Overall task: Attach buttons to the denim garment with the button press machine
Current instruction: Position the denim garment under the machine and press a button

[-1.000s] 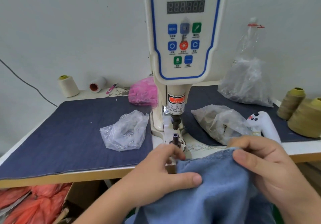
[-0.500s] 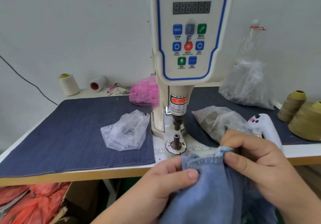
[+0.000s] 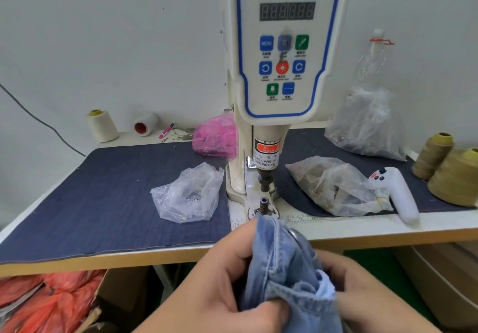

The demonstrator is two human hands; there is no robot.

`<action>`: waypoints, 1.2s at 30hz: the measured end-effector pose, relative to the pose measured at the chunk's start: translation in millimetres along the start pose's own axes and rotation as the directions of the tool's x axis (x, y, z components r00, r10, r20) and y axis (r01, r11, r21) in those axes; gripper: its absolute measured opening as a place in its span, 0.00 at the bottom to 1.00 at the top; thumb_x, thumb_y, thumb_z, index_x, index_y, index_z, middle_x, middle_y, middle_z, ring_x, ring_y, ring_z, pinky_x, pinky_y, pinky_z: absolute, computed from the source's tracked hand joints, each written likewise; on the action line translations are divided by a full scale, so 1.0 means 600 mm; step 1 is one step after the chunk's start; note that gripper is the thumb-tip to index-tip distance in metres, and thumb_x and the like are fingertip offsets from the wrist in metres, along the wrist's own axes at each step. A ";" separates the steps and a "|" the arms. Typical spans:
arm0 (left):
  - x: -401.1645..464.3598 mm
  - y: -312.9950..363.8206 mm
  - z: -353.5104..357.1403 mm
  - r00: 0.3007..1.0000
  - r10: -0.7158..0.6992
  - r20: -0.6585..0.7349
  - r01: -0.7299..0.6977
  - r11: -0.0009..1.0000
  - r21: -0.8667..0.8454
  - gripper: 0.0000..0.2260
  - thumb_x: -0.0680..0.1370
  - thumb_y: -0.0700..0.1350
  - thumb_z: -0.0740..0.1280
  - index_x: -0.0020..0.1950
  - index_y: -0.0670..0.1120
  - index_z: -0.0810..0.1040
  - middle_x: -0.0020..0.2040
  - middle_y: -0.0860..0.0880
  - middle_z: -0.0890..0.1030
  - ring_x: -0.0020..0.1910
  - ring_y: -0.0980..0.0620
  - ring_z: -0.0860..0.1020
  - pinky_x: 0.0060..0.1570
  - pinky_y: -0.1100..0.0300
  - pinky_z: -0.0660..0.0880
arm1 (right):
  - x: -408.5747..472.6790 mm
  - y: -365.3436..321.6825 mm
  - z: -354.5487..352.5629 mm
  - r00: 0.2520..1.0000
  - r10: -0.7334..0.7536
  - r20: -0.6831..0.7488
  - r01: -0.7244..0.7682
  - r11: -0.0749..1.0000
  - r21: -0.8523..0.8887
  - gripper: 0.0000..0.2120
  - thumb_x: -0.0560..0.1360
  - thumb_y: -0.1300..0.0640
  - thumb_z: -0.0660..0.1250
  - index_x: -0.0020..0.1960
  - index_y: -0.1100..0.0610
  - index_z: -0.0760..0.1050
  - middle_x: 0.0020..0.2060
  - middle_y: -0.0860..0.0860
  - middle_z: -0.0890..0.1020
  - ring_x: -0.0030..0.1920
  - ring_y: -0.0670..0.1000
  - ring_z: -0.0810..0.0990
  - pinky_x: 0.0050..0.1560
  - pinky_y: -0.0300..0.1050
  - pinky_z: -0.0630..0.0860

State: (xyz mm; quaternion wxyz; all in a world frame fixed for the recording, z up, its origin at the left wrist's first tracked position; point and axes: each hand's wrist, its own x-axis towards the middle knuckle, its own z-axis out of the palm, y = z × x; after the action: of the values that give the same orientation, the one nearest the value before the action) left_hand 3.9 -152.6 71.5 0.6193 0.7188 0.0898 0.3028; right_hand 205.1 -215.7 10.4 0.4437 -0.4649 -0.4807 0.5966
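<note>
A light blue denim garment (image 3: 284, 268) is bunched between both hands just in front of the table edge. My left hand (image 3: 222, 278) grips its left side, thumb across the lower hem. My right hand (image 3: 362, 288) holds the right side, its fingers partly hidden by the cloth. A metal button (image 3: 297, 235) shows on the denim near its top fold. The white button press machine (image 3: 284, 74) stands behind, with its upper punch (image 3: 265, 181) above the lower die post (image 3: 263, 203). The garment's top edge lies just in front of the die.
A clear bag of small metal parts (image 3: 188, 195) lies left of the machine, another clear bag (image 3: 333, 185) right of it, and a white handheld device (image 3: 395, 193) beyond. Thread cones (image 3: 450, 169) stand far right, a pink bag (image 3: 214, 136) behind. A dark denim mat (image 3: 103, 190) covers the table.
Both hands have pulled the garment down and toward me, away from the die, and gathered it tighter. My right hand dropped lower. A button on the denim now shows.
</note>
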 end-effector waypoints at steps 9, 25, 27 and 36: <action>-0.013 0.026 -0.086 0.887 -0.412 0.210 0.346 0.893 0.288 0.22 0.77 0.41 0.73 0.69 0.54 0.75 0.62 0.52 0.82 0.62 0.54 0.79 0.62 0.60 0.74 | -0.002 -0.024 -0.010 0.805 -0.348 -0.481 0.466 0.872 0.150 0.32 0.41 0.52 0.88 0.44 0.57 0.85 0.44 0.59 0.86 0.45 0.54 0.86 0.43 0.41 0.82; 0.057 -0.045 -0.060 0.962 -0.214 0.171 0.204 0.976 0.071 0.18 0.76 0.36 0.70 0.66 0.42 0.76 0.61 0.44 0.81 0.61 0.45 0.78 0.63 0.53 0.72 | -0.007 -0.088 0.004 0.769 -0.603 -0.213 0.479 0.763 -0.434 0.17 0.59 0.40 0.81 0.33 0.50 0.79 0.42 0.45 0.80 0.39 0.47 0.79 0.41 0.36 0.73; 0.052 -0.050 -0.063 0.975 -0.196 0.108 0.191 0.980 0.057 0.18 0.76 0.36 0.71 0.66 0.41 0.76 0.61 0.42 0.81 0.62 0.42 0.78 0.63 0.51 0.73 | -0.010 -0.088 -0.006 0.733 -0.629 -0.261 0.433 0.726 -0.533 0.20 0.58 0.43 0.82 0.34 0.54 0.78 0.37 0.47 0.77 0.34 0.51 0.75 0.33 0.44 0.67; 0.056 -0.019 -0.074 0.931 -0.366 -0.020 0.338 0.838 0.427 0.21 0.68 0.62 0.74 0.57 0.60 0.74 0.54 0.59 0.78 0.51 0.62 0.78 0.57 0.51 0.77 | -0.014 -0.104 -0.002 0.833 -0.420 -0.360 0.087 0.742 -0.664 0.17 0.53 0.47 0.81 0.37 0.50 0.79 0.31 0.51 0.80 0.29 0.40 0.73 0.30 0.34 0.67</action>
State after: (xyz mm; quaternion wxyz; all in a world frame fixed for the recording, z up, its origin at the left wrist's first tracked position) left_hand 9.4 -96.1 74.0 0.4959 0.8162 0.2643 0.1343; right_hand 212.7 -214.9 72.8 0.4507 -0.6468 -0.5827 0.1976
